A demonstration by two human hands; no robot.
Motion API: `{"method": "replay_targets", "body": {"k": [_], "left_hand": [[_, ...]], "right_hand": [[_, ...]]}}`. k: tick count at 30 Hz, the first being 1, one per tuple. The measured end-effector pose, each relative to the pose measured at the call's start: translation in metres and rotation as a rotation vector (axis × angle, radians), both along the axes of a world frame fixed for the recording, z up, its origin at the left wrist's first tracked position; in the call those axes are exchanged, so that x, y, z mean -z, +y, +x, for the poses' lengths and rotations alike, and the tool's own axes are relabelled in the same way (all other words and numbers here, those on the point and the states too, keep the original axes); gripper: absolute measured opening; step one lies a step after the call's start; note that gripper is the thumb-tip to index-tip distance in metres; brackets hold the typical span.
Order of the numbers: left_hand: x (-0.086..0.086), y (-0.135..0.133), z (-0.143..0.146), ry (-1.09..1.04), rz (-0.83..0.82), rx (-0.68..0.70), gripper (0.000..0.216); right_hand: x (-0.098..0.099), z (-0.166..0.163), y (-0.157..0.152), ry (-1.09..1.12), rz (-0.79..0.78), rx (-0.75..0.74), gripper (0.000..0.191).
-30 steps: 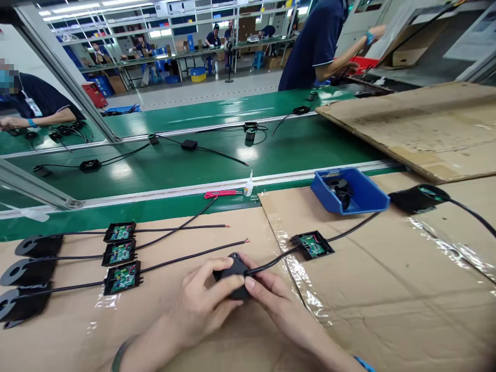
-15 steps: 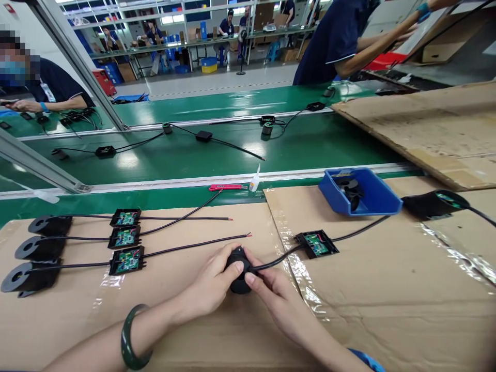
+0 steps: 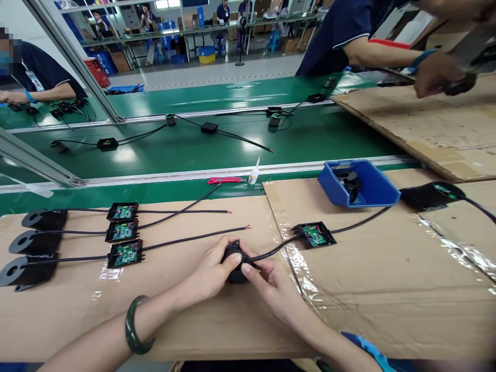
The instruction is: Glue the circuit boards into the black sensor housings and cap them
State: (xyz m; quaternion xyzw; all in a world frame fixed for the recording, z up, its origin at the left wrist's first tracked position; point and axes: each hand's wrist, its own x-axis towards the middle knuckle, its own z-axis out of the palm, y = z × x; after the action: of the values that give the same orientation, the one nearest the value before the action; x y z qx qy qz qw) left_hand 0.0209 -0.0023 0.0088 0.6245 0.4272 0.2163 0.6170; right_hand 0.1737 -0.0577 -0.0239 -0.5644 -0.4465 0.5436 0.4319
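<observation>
The cardboard sheet (image 3: 194, 320) fills the near side as before, though the view has tipped down, so the green conveyor (image 3: 186, 147) sits higher. At far right a co-worker's hand (image 3: 434, 72) has come down onto the far cardboard. The left hand (image 3: 209, 271) and right hand (image 3: 271, 281) stay clasped on the black round housing (image 3: 233, 258) at centre, fingers still pinching its sides; its cable runs right to an open circuit box (image 3: 314, 235)

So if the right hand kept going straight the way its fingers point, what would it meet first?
The right hand points up-left and already touches the black round part, with the left hand on its other side. Beyond lies the red-tipped black cable, though depth is unclear.
</observation>
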Motion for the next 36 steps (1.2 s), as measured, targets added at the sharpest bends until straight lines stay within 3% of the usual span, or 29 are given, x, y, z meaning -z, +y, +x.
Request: {"method": "replay_targets", "body": {"k": [11, 25, 30, 36], "left_hand": [[-0.003, 0.005, 0.002, 0.094, 0.025, 0.045, 0.012], [0.004, 0.007, 0.003, 0.143, 0.007, 0.039, 0.021], [0.004, 0.014, 0.003, 0.059, -0.160, 0.033, 0.020], [0.000, 0.023, -0.003, -0.042, -0.418, 0.005, 0.039]], "right_hand": [[-0.013, -0.003, 0.004, -0.017, 0.079, -0.049, 0.044], [-0.020, -0.001, 0.011, 0.020, 0.059, -0.101, 0.050], [-0.017, 0.003, 0.012, 0.009, 0.063, -0.125, 0.050], [-0.018, 0.003, 0.012, 0.010, 0.035, -0.124, 0.054]]}}
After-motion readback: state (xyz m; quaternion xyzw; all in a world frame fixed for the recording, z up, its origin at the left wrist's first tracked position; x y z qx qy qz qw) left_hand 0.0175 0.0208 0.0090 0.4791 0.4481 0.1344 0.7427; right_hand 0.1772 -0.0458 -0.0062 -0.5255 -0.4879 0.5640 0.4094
